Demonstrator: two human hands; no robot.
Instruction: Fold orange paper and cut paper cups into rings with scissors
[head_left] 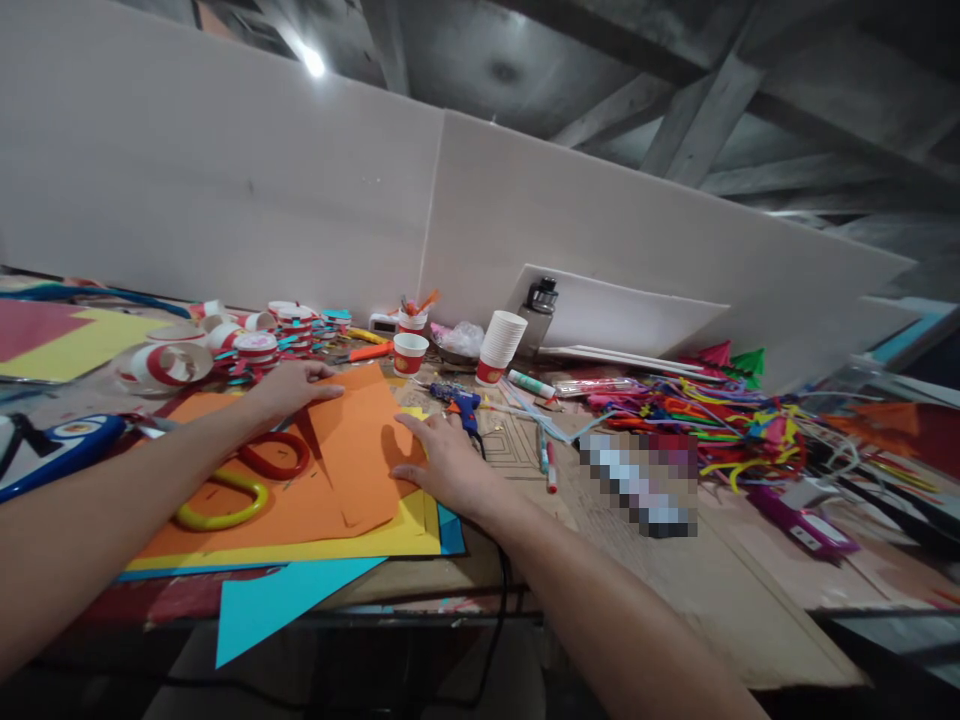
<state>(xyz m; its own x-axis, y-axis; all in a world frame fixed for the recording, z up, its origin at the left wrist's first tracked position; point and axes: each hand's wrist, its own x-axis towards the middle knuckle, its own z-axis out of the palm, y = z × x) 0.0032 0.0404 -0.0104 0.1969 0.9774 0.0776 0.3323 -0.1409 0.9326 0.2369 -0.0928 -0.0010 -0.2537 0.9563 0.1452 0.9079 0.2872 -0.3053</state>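
Observation:
An orange paper piece [356, 450] rests at a slant over a larger orange sheet [247, 515], its left edge slightly raised. At its upper left corner, my left hand [296, 390] is closed on the paper. My right hand [446, 460] is at the right edge, thumb and forefinger apart, fingertips over the paper. Under my left forearm lie scissors [281, 455] with red and yellow handles, on the orange sheet. Yellow paper [420, 525] and blue paper [450, 530] show beneath the stack.
A blue glue gun [465, 405] lies beyond my right hand. Stacked paper cups [501, 345] and a dark bottle [538, 315] stand near the white partition [600, 230]. Cut cup rings [165, 365] are left; colourful pipe cleaners [675, 410] and a purple power strip [802, 525] right.

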